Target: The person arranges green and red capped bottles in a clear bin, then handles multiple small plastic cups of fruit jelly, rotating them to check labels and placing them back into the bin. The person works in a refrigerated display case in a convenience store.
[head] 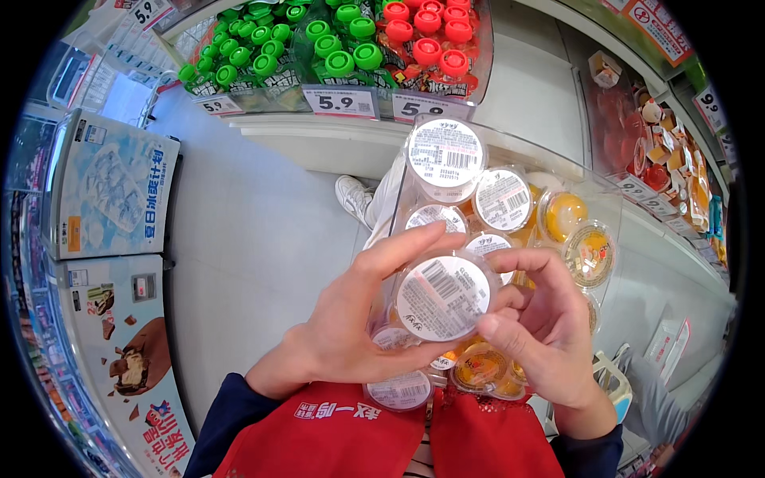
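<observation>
Between my two hands is a round clear plastic cup (443, 297) with its printed white label facing up. My left hand (358, 316) wraps around its left side, thumb and fingers on the rim. At its right edge, my right hand (538, 322) has thumb and fingertips against the cup, fingers curled. Under and around the hands, a clear plastic bin (514, 134) holds several similar cups, such as the white-labelled cup (446, 154) at its far end and an orange jelly cup (588, 254) on the right.
Pouches with green caps (339, 61) and red caps (428, 52) fill bins ahead, above price tags (340, 103). Two chest freezers (113, 185) line the left. Shelves of packaged sweets (663, 149) stand at right. A person's white shoe (354, 197) is beyond the bin; grey clothing (651, 394) shows lower right.
</observation>
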Motion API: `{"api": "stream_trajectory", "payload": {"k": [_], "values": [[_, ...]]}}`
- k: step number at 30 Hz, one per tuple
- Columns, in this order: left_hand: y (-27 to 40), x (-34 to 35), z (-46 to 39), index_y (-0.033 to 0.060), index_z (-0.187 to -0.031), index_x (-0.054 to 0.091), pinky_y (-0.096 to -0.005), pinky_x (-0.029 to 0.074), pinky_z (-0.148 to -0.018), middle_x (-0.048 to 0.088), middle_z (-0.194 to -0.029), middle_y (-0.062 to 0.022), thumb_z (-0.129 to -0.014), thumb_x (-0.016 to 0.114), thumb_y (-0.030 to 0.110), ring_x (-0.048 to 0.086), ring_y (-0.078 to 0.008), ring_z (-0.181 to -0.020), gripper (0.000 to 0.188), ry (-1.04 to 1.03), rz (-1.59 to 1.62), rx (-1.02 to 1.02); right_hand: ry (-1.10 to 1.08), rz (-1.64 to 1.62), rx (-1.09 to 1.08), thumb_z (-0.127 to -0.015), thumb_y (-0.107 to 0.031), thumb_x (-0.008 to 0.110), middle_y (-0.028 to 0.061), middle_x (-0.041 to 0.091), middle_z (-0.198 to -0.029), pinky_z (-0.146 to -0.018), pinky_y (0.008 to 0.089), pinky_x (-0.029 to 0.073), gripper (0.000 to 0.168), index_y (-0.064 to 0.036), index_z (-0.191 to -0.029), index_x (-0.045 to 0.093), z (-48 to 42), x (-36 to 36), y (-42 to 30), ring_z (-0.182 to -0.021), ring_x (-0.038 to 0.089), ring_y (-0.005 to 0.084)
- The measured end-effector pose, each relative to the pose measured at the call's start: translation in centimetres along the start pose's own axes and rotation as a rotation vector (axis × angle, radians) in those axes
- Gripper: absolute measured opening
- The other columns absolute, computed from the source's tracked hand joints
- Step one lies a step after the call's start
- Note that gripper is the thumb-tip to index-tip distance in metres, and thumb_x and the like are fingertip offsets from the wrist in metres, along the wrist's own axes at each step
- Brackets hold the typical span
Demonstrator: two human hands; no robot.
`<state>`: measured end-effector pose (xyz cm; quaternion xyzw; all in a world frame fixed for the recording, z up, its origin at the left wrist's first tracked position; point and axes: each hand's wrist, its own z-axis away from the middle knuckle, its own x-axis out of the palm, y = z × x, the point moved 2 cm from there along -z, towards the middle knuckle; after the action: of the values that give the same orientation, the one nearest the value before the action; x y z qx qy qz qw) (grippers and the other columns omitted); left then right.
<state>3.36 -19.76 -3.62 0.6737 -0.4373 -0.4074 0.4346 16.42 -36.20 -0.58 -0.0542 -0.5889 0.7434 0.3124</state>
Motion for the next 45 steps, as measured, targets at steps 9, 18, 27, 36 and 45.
{"api": "stream_trajectory", "payload": {"k": [9,18,27,36,45], "values": [[-0.6,0.1,-0.5,0.0040,-0.154,0.030,-0.0500,0.040,-0.117,0.038,-0.156,-0.0269,-0.066,0.091,-0.002,0.042,-0.0396,-0.146,0.107,-0.040,0.294,-0.027,-0.075,-0.245,0.141,-0.096,0.005,0.066,0.0158,0.055,-0.137,-0.093,0.0283,0.055,0.064,0.003,-0.150,0.032,-0.6,0.5,0.7,-0.115,0.065,0.0192],[0.4,-0.1,-0.9,-0.0022,-0.154,0.034,-0.0432,0.040,-0.111,0.051,-0.146,-0.0238,-0.068,0.090,0.014,0.054,-0.0357,-0.132,0.105,-0.102,-0.344,0.054,-0.125,-0.249,0.180,-0.093,0.009,0.067,0.0164,0.053,-0.139,-0.100,0.0339,0.056,0.070,0.002,-0.151,0.028,-0.4,1.4,1.5,-0.127,0.060,0.0234],[-1.4,-0.3,-0.4,-0.0025,-0.155,0.034,-0.0378,0.043,-0.113,0.051,-0.147,-0.0176,-0.072,0.083,-0.002,0.053,-0.0282,-0.136,0.097,-0.131,0.254,-0.118,-0.122,-0.282,0.175,-0.088,0.013,0.071,0.0157,0.048,-0.141,-0.108,0.0374,0.053,0.072,0.004,-0.147,0.030,-0.3,1.4,2.0,-0.128,0.058,0.0239],[-1.7,-1.2,-0.3,-0.0040,-0.153,0.037,-0.0371,0.040,-0.116,0.047,-0.152,-0.0178,-0.072,0.085,0.003,0.050,-0.0264,-0.139,0.094,-0.204,0.253,-0.131,-0.074,-0.337,0.244,-0.077,0.014,0.080,0.0104,0.051,-0.141,-0.105,0.0376,0.054,0.085,-0.003,-0.147,0.035,-0.2,1.5,2.3,-0.130,0.056,0.0216],[-1.8,-1.1,-0.3,-0.0024,-0.153,0.039,-0.0372,0.040,-0.116,0.048,-0.150,-0.0170,-0.072,0.085,0.005,0.050,-0.0264,-0.139,0.093,-0.172,0.296,-0.145,-0.087,-0.339,0.241,-0.079,0.015,0.078,0.0115,0.050,-0.141,-0.103,0.0381,0.056,0.082,-0.003,-0.146,0.034,-0.3,1.6,2.3,-0.129,0.057,0.0228]]}}
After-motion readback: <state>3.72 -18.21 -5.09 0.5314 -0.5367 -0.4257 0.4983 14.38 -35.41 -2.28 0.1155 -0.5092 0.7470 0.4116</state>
